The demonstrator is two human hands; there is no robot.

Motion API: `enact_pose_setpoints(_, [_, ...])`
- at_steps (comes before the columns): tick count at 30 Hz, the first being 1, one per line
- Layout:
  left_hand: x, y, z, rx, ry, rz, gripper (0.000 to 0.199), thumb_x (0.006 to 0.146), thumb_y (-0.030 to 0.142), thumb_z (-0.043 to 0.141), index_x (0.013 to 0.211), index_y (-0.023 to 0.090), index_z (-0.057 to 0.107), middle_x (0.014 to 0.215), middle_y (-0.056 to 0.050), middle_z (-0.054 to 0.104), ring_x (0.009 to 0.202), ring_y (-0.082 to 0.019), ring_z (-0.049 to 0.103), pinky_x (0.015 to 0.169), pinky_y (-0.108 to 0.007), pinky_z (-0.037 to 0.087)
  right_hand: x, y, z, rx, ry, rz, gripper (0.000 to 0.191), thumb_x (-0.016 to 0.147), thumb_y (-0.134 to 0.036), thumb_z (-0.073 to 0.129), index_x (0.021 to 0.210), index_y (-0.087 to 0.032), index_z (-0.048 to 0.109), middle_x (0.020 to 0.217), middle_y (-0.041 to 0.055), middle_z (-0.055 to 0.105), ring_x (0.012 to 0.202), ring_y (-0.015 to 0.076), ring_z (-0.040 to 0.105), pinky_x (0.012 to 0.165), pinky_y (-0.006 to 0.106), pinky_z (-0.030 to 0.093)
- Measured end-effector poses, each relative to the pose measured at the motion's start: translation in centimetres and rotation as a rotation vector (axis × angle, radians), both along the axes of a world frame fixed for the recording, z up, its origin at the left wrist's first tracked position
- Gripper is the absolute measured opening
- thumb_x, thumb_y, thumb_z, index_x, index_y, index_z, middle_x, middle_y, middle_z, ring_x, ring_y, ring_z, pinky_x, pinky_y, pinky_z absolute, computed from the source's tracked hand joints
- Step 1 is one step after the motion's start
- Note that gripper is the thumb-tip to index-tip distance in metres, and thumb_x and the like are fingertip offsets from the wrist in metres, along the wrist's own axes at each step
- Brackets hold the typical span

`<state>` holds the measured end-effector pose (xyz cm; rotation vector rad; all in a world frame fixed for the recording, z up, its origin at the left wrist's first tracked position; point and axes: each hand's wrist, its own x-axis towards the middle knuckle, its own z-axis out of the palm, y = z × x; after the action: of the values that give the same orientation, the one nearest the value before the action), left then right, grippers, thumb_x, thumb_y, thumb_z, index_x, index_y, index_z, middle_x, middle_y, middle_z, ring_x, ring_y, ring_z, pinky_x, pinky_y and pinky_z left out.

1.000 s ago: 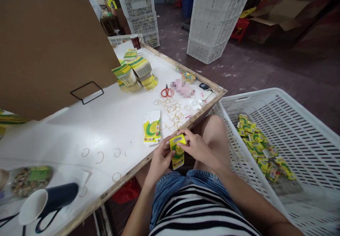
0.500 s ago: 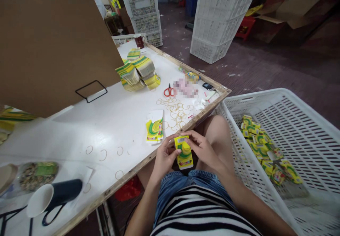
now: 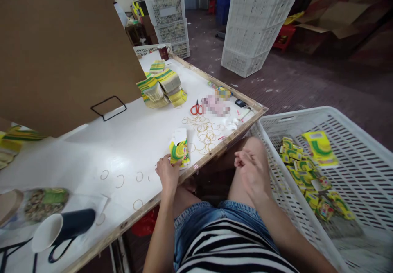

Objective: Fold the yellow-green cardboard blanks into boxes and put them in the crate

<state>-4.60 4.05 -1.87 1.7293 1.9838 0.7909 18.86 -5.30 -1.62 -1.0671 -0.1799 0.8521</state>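
My left hand (image 3: 168, 172) is at the near edge of the white table, its thumb and fingers closed on the lower left corner of a small pile of flat yellow-and-green cartons (image 3: 178, 152). Above my thigh, my right hand (image 3: 249, 168) holds nothing; its fingers are loosely bent and a little blurred. A single yellow carton (image 3: 321, 148), smeared by motion, is in the air over the white plastic crate (image 3: 307, 119) on my right. Several yellow cartons (image 3: 302, 172) lie in a heap inside that crate.
Rubber bands (image 3: 205, 131), red-handled scissors (image 3: 196, 108) and bundled cartons (image 3: 162, 84) lie farther up the table (image 3: 123, 150). A dark blue mug (image 3: 76, 220) lies on its side at the left. A cardboard sheet (image 3: 67, 52) stands upright. Stacked crates (image 3: 245, 31) stand on the floor.
The carton that both hands held has left them and is now over the crate. My left hand has moved left to the carton pile; my right hand has moved right, off the carton.
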Motion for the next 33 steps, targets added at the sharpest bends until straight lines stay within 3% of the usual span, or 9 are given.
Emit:
enact_pose_setpoints(6, [1.2,-3.7,1.7,0.109,-0.206,-0.057,0.017,0.089,0.031,0.052,0.098,0.020,0.061,0.085,-0.004,0.065,0.076,-0.019,0.059,0.072,-0.030,0.046,-5.2,-0.6,1.5,-0.026,-0.451,0.325,0.017,0.086,-0.035,0.063,0.095,-0.021,0.063,0.087,0.0037,0.067,0.068,0.0140,0.055,0.064,0.027,0.047])
enact_pose_setpoints(9, [2.7,-6.6,2.9,0.179,-0.484,-0.254,0.012,0.088,0.032,0.059,0.091,0.022,0.064,0.082,-0.003,0.065,0.074,-0.018,0.057,0.070,-0.027,0.045,-6.2,-0.4,2.8,0.063,-0.770,0.373,0.020,0.090,-0.029,0.056,0.108,-0.022,0.061,0.114,0.0090,0.062,0.084,0.0180,0.058,0.072,0.031,0.049])
enact_pose_setpoints(11, [3.5,-8.1,3.3,0.144,-0.619,-0.355,0.012,0.087,0.032,0.061,0.091,0.022,0.066,0.082,-0.003,0.066,0.074,-0.019,0.058,0.070,-0.027,0.046,-6.5,-0.3,3.1,0.087,-0.861,0.387,0.025,0.090,-0.025,0.055,0.114,-0.023,0.056,0.111,0.0086,0.061,0.080,0.0173,0.057,0.069,0.031,0.049])
enact_pose_setpoints(15, [3.9,-8.9,3.5,-0.003,-0.715,-0.445,0.021,0.087,0.038,0.062,0.096,0.021,0.069,0.093,-0.005,0.069,0.086,-0.021,0.062,0.082,-0.030,0.047,-6.3,-0.6,2.5,0.049,-0.838,0.373,0.019,0.088,-0.025,0.056,0.107,-0.023,0.051,0.087,0.0011,0.054,0.065,0.0133,0.051,0.060,0.026,0.047])
enact_pose_setpoints(19, [3.5,-8.2,3.5,-0.405,-1.027,-0.675,0.060,0.078,0.067,0.060,0.113,0.019,0.068,0.107,-0.010,0.070,0.100,-0.028,0.063,0.088,-0.036,0.049,-5.8,-1.0,2.2,0.046,-0.810,0.399,0.017,0.088,-0.026,0.058,0.102,-0.023,0.049,0.083,-0.0006,0.050,0.068,0.0128,0.052,0.061,0.024,0.047])
enact_pose_setpoints(21, [3.5,-7.9,3.2,-0.597,-1.206,-0.656,0.072,0.075,0.076,0.054,0.113,0.017,0.069,0.103,-0.012,0.071,0.098,-0.029,0.065,0.082,-0.036,0.051,-5.9,-1.1,2.4,0.047,-0.823,0.441,0.017,0.088,-0.025,0.058,0.101,-0.023,0.048,0.082,-0.0011,0.049,0.066,0.0122,0.052,0.057,0.023,0.046])
enact_pose_setpoints(24, [3.8,-7.9,2.8,-0.720,-1.292,-0.537,0.059,0.075,0.066,0.065,0.106,0.016,0.072,0.089,-0.010,0.073,0.087,-0.027,0.068,0.072,-0.032,0.051,-6.1,-1.1,2.6,0.076,-0.873,0.495,0.016,0.087,-0.024,0.057,0.099,-0.023,0.047,0.081,-0.0009,0.049,0.066,0.0124,0.052,0.055,0.022,0.044])
enact_pose_setpoints(30, [3.9,-7.9,2.2,-0.721,-1.391,-0.525,0.050,0.070,0.049,0.079,0.106,0.017,0.071,0.082,-0.007,0.073,0.078,-0.023,0.069,0.068,-0.029,0.051,-6.2,-1.1,2.9,0.131,-0.954,0.514,0.009,0.087,-0.022,0.055,0.095,-0.023,0.051,0.074,-0.0025,0.048,0.060,0.0122,0.048,0.057,0.024,0.045])
enact_pose_setpoints(33, [4.0,-7.7,1.7,-0.635,-1.425,-0.439,0.047,0.068,0.046,0.081,0.103,0.017,0.071,0.082,-0.007,0.074,0.079,-0.024,0.070,0.072,-0.032,0.053,-6.3,-1.2,2.8,0.103,-0.955,0.365,0.020,0.087,-0.023,0.056,0.106,-0.023,0.053,0.089,0.0015,0.054,0.062,0.0126,0.046,0.058,0.025,0.046])
